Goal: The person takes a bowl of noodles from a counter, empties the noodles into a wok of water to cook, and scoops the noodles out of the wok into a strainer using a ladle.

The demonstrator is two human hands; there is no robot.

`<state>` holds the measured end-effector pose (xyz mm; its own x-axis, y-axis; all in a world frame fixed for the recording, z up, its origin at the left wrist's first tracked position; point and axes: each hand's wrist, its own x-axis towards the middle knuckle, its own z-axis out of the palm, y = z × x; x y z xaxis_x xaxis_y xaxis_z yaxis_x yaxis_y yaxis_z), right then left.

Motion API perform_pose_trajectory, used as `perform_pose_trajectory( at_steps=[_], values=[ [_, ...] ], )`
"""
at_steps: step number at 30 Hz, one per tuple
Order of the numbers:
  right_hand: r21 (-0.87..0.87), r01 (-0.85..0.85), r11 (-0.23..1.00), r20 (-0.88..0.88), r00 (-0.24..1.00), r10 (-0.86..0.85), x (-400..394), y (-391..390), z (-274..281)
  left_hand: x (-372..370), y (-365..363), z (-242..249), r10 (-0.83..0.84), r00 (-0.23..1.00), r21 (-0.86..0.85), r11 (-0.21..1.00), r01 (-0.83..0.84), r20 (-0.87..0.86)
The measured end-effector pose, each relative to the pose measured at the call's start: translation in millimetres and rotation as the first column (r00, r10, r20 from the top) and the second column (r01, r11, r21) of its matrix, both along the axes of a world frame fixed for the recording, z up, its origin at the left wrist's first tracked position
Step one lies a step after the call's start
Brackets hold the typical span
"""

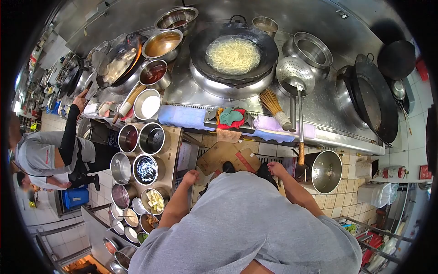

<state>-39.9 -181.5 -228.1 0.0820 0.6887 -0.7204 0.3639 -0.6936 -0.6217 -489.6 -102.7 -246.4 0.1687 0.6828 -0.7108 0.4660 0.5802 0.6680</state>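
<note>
Both my hands hang at waist height in front of the stove. My left hand (190, 177) is curled closed beside the edge of the steel side table, with nothing showing in it. On the other side, my right hand (275, 169) has bent fingers close to my dark trousers; whether it holds anything is hidden. Ahead, pale noodles (233, 55) lie in liquid in a black wok (199, 51) on the burner. A perforated skimmer (295, 75) rests on the stove, its wooden-ended handle reaching over the front edge. Beside it lies a bamboo brush (273, 104).
Bowls of orange liquid (162, 44) and red sauce (153, 74) stand left of the wok. Several seasoning pots, including a dark sauce pot (146, 169), fill the side table. A deep metal pot (326, 171) is at right. A co-worker (50, 153) tends another wok at left.
</note>
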Motion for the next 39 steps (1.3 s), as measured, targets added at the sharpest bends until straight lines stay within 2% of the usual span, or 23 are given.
perform_pose_trajectory(
  at_steps=[2, 5, 7, 8, 10, 11, 13, 16, 20, 23, 28, 31, 34, 37, 39],
  values=[
    [0.007, -0.002, 1.0, -0.007, 1.0, 0.002, 4, -13, -10, -8, -4, -18, 0.021, 1.0, -0.038, 0.999, -0.021, -0.008],
    [0.004, 0.028, 1.0, 0.025, 0.999, -0.028, 13, -34, -25, -15, -9, -42, -0.075, 0.997, -0.019, 0.997, 0.075, -0.032],
    [-0.001, -0.033, 0.999, 0.06, 0.998, 0.033, 17, -45, -19, -12, -7, -46, -0.315, 0.923, -0.008, 0.947, 0.321, -0.22],
    [-0.002, -0.027, 1.0, 0.06, 0.998, 0.028, 21, -52, -28, -7, -6, -45, -0.321, 0.921, -0.009, 0.945, 0.327, -0.22],
    [0.16, -0.203, 0.966, 0.219, 0.962, 0.166, 29, -66, -52, 9, -3, -36, -0.383, 0.89, 0.019, 0.916, 0.4, -0.248],
    [0.162, -0.198, 0.967, 0.219, 0.963, 0.16, 27, -66, -43, 18, -1, -25, -0.388, 0.888, 0.02, 0.914, 0.405, -0.249],
    [-0.061, -0.058, 0.996, 0.134, 0.989, 0.065, 19, -62, -16, 36, 4, -6, -0.399, 0.88, 0.085, 0.898, 0.431, -0.257],
    [-0.049, -0.023, 0.999, 0.163, 0.986, 0.031, 14, -59, -12, 51, 17, 1, -0.424, 0.876, 0.005, 0.9, 0.436, -0.23],
    [0.003, 0.002, 1.0, 0.169, 0.986, -0.003, 11, -53, -10, 48, 26, -25, -0.398, 0.897, 0.012, 0.913, 0.407, -0.194],
    [0.054, 0.059, 0.997, 0.085, 0.994, -0.063, 13, -50, -21, 45, 30, -25, -0.411, 0.886, 0.006, 0.907, 0.422, -0.214],
    [-0.035, 0.065, 0.997, 0.073, 0.995, -0.063, 4, -38, 10, 33, 26, -26, -0.408, 0.871, 0.058, 0.897, 0.438, -0.273],
    [-0.055, 0.075, 0.996, 0.064, 0.995, -0.072, 9, -42, -10, 31, 20, -24, -0.398, 0.872, -0.009, 0.911, 0.413, -0.284],
    [-0.06, 0.066, 0.996, 0.062, 0.996, -0.062, 7, -42, -4, 26, 14, -28, -0.421, 0.863, -0.022, 0.901, 0.433, -0.279],
    [-0.038, 0.047, 0.998, 0.075, 0.996, -0.044, 6, -41, -3, 31, 9, -4, -0.436, 0.842, -0.021, 0.891, 0.454, -0.318],
    [-0.034, 0.041, 0.999, 0.084, 0.996, -0.038, 7, -41, -5, 29, 5, -15, -0.42, 0.849, 0.013, 0.894, 0.447, -0.319]
  ],
)
